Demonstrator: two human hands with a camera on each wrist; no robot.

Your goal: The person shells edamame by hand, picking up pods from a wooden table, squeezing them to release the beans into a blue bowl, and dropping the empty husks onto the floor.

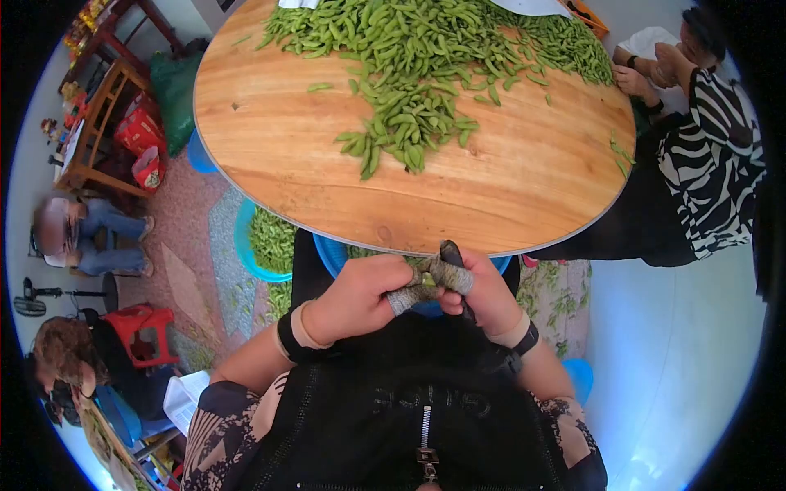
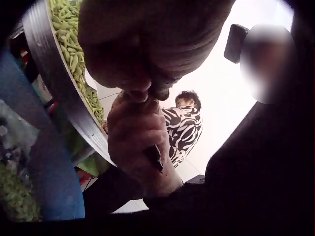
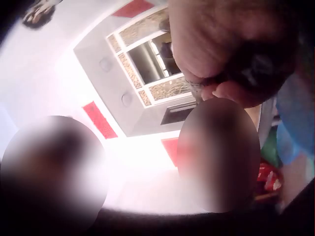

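Note:
Just off the near edge of the round wooden table (image 1: 270,155), both hands meet in the head view. The left hand (image 1: 360,295), its fingertips wrapped in grey, pinches a small green pod (image 1: 427,280), mostly covered by fingers. My right hand (image 1: 485,296), thumb wrapped too, grips a dark, slim tool (image 1: 467,309) and touches the left fingertips; the tool's working end cannot be made out. In the left wrist view the right hand (image 2: 138,137) is curled round the tool (image 2: 155,156). Green pods (image 1: 401,123) lie heaped on the table.
Below the table edge are a turquoise basin of pods (image 1: 270,241) and a blue basin (image 1: 329,254). A person in a black-and-white patterned top (image 1: 708,164) sits at the right. Other people, a red stool (image 1: 143,331) and a wooden chair (image 1: 98,131) are at the left.

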